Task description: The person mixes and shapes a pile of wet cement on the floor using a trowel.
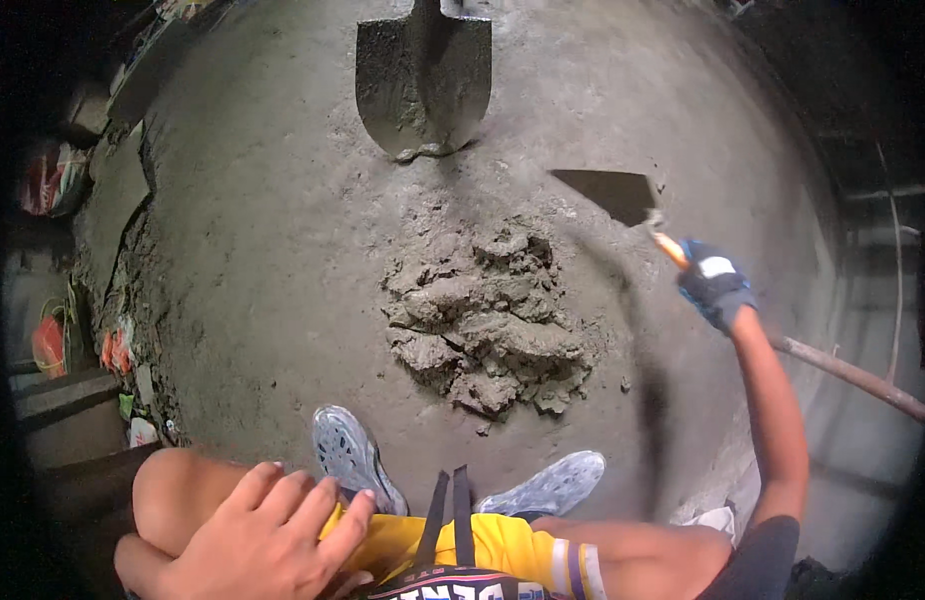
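Note:
In a dark blue glove, my right hand (718,285) is closed round the orange handle of a trowel (615,194). Its pointed grey blade hangs to the right of a lumpy heap of wet mortar (483,325), apart from it, with the tip toward the left. My bare left hand (273,530) lies over my bent left knee, holding nothing, its fingers stretched and slightly apart. Beyond the heap, a shovel (423,85) rests with its mortar-smeared blade pointing down toward me; its handle runs out of the upper edge.
Grey, mortar-covered floor (243,270) surrounds the heap. My grey clogs stand at its near side. A broken slab edge (123,210) and plastic bags (55,180) line the left. A pole (853,375) slants at the right beside my forearm.

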Action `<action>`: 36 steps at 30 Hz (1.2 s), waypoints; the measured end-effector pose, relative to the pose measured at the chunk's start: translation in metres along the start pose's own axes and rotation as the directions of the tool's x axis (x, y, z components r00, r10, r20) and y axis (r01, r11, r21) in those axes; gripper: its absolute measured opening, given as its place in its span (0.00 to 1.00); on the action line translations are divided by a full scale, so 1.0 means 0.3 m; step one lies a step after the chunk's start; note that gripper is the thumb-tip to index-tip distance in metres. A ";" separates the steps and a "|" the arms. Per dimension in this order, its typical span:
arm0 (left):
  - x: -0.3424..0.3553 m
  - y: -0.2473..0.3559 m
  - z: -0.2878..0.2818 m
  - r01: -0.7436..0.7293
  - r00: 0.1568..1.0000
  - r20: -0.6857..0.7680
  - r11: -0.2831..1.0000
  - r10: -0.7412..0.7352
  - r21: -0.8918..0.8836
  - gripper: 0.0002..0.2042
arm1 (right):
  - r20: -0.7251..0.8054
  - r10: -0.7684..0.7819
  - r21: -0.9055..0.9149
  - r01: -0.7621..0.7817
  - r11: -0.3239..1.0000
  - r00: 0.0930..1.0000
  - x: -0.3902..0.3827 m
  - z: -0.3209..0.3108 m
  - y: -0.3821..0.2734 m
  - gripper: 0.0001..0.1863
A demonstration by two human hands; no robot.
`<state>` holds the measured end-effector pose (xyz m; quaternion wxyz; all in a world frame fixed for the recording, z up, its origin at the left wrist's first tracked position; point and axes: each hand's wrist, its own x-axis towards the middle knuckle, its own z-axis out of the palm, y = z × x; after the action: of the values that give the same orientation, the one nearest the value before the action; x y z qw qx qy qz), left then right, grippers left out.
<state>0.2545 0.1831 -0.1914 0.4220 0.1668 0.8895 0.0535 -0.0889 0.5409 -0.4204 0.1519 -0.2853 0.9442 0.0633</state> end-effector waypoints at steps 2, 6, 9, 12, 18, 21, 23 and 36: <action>-0.022 0.011 0.030 0.073 0.996 -0.057 0.996 -0.071 0.045 0.23 | 0.123 -0.159 0.026 0.157 0.987 0.980 0.107 0.060 -0.130 0.12; -0.028 0.061 0.032 0.166 0.972 -0.151 0.982 -0.179 -0.093 0.27 | 0.168 -0.426 0.139 0.407 0.903 0.889 0.134 0.141 -0.401 0.12; -0.013 0.061 0.019 0.170 0.973 -0.138 0.978 -0.187 -0.123 0.28 | 0.165 -0.539 0.085 0.532 0.842 0.826 0.109 0.079 -0.475 0.18; 0.023 0.028 -0.004 0.152 0.977 -0.139 0.986 -0.160 -0.064 0.28 | 0.075 -0.583 0.056 0.580 0.813 0.809 -0.006 0.100 -0.433 0.06; 0.106 -0.001 -0.054 0.108 0.992 -0.065 0.994 -0.106 0.030 0.28 | 0.066 -0.521 -0.027 0.523 0.852 0.851 -0.345 0.013 -0.373 0.06; 0.108 -0.026 -0.038 -0.061 0.996 -0.043 0.971 0.073 0.229 0.28 | 0.097 -0.452 -0.027 0.456 0.890 0.887 -0.430 -0.006 -0.327 0.08; 0.096 -0.032 -0.029 -0.078 0.997 -0.008 0.984 0.081 0.163 0.28 | 0.064 -0.416 -0.100 0.421 0.902 0.907 -0.440 -0.026 -0.256 0.07; -0.033 0.017 0.016 0.321 0.943 -0.005 0.913 -0.332 -0.251 0.29 | -0.047 0.417 0.030 -0.416 0.909 0.908 0.193 0.206 0.378 0.13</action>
<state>0.2653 0.1844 -0.1861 0.4214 -0.0392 0.9009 0.0966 -0.1826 0.6175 -0.4938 0.1130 -0.0775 0.9875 0.0779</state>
